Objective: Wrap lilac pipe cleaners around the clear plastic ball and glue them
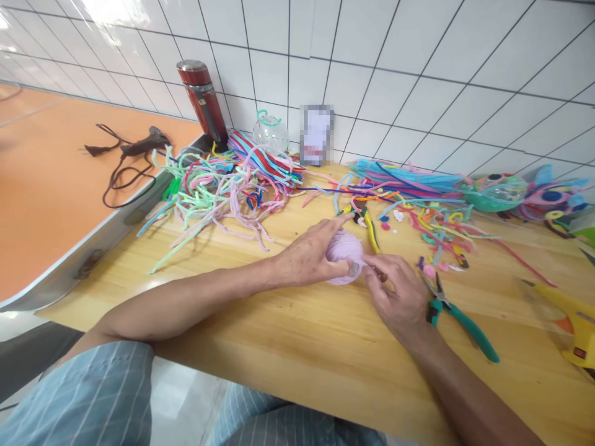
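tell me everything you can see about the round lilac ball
The lilac ball is pale and rounded, its ridged surface looking like soft strands laid closely side by side. It is over the wooden table, nearer the viewer than the yellow-handled pliers. The left grip holds it, thumb across its near side; the right grip has fingertips at its right edge. Its underside is hidden, so whether it rests on the wood is unclear.

**Bright scene, smeared right edge**

Glare whitens the tiled wall (362,68) at upper left. Soft shadow dims the near side of my bench (260,328). I see stretched edges, a blurred yellow tool (581,325), and a pixelated phone (317,135).
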Demonstrator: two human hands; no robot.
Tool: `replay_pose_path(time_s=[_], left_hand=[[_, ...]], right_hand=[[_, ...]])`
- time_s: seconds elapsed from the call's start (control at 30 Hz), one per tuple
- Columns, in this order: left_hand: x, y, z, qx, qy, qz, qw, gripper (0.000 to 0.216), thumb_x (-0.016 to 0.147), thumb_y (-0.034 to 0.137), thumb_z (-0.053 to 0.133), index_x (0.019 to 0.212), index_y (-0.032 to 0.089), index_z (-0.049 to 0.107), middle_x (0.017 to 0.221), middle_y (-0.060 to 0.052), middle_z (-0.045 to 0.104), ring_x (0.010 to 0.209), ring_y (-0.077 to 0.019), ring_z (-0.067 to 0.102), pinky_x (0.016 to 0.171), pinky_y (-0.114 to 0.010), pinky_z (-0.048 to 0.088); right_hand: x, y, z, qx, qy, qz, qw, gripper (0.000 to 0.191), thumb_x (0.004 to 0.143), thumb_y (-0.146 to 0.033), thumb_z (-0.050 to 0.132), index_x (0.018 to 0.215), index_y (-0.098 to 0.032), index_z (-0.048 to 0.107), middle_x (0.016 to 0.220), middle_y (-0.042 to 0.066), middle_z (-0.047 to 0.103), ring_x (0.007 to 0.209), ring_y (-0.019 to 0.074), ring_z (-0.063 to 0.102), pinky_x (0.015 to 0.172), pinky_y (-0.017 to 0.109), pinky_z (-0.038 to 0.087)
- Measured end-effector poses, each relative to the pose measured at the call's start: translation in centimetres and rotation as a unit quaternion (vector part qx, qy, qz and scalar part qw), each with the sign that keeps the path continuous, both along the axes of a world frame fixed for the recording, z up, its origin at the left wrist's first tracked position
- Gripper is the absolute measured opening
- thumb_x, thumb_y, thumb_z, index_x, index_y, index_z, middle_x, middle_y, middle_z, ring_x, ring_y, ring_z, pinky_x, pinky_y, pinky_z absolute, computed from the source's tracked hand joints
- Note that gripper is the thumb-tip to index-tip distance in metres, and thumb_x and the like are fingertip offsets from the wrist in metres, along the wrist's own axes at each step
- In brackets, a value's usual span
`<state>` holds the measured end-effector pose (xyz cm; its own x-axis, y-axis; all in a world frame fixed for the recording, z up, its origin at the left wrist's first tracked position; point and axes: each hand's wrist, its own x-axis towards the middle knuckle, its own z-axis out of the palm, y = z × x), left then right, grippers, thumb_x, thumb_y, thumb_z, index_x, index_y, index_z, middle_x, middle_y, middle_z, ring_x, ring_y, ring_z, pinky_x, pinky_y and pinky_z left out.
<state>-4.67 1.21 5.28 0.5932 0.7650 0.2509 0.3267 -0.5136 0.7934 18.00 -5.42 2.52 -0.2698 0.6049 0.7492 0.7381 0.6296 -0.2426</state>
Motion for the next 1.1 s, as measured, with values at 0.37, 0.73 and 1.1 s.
replay_pose_path(time_s=[0.37,0.73,1.1], left_hand=[[0.8,0.1,-2.4,-0.006,-0.088,0.013,0.996,0.094,0.085,0.046,0.077,0.162,0.018,0.031,0.150,-0.020,0.056,0.141,-0.0341,0.057,0.123,-0.054,0.044],[1.2,-0.3,-2.8,-0.059,-0.146,0.034,0.987,0.079,0.082,0.051,0.083,0.141,0.021,0.039,0.142,-0.018,0.055,0.138,-0.0340,0.058,0.121,-0.056,0.048],[1.3,-0.1,-2.7,-0.084,-0.146,0.039,0.985,0.066,0.080,0.052,0.082,0.123,0.023,0.041,0.128,-0.014,0.060,0.125,-0.0323,0.063,0.110,-0.054,0.054]], right_hand=[[0.6,0.3,-0.2,0.017,-0.009,0.001,1.000,0.032,0.091,-0.002,0.067,0.114,-0.025,0.073,0.099,0.005,0.079,0.087,0.0185,0.077,0.073,0.030,0.063],[0.9,0.3,-0.1,0.023,-0.031,-0.019,0.999,0.029,0.091,-0.003,0.069,0.111,-0.023,0.073,0.099,0.007,0.079,0.086,0.0199,0.078,0.073,0.032,0.062],[0.7,0.2,0.4,0.026,-0.043,-0.029,0.998,0.028,0.091,-0.003,0.069,0.111,-0.022,0.072,0.098,0.005,0.078,0.085,0.0184,0.077,0.073,0.030,0.060]])
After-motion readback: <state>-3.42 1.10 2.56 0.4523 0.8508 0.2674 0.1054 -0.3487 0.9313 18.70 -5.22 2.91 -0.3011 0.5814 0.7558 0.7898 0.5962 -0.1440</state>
